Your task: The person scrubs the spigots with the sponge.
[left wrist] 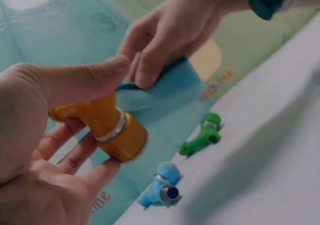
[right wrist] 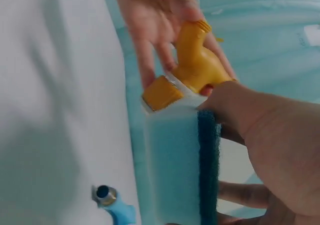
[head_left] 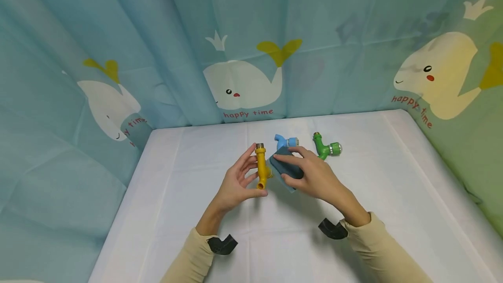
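Observation:
Above the table my left hand [head_left: 238, 182] holds a yellow faucet [head_left: 261, 166] between thumb and fingers, its metal threaded end pointing away from me. In the left wrist view the ribbed knob of the yellow faucet [left wrist: 125, 137] faces the camera's right. My right hand [head_left: 314, 174] grips a blue sponge [head_left: 288, 167] with a dark scouring layer along one side. The right wrist view has the sponge [right wrist: 172, 165] right at the yellow faucet's knob [right wrist: 162, 93], overlapping it there.
A light blue faucet [head_left: 281, 142] lies on the white table [head_left: 188, 195] beyond the sponge. To its right is a green faucet [head_left: 324, 148]. Behind the table hangs a blue-green curtain [head_left: 330, 77] with whale prints.

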Available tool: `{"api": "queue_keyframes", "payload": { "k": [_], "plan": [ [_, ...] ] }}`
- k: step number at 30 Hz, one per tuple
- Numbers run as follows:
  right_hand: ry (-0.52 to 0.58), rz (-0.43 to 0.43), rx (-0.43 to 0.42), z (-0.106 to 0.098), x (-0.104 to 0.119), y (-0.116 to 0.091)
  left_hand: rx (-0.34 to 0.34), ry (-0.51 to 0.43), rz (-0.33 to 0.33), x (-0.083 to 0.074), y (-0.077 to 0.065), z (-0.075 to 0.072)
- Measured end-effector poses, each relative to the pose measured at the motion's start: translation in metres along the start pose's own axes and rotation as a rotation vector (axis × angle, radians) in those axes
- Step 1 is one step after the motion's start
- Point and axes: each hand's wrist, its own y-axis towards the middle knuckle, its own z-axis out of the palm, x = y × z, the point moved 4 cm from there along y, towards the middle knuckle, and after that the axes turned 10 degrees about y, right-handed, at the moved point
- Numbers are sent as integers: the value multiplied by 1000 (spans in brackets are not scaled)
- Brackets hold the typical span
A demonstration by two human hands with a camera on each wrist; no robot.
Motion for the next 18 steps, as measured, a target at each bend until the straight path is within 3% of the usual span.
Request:
{"api": "queue_keyframes", "payload": {
  "k": [6,10,15,18],
  "plan": [
    [-1,-18,17,-2,2,1,-7,-60,33,1,1,-2],
    [-43,-14,-51,-4,-2,0,-56,-125,15,5,0,-4],
    [151,-96,-133,1,-2,-1,-162,-365,-14,7,0,-6],
    [187,-125,-164,4,-3,-2,-205,-478,-28,6,0,-4]
  ]
}}
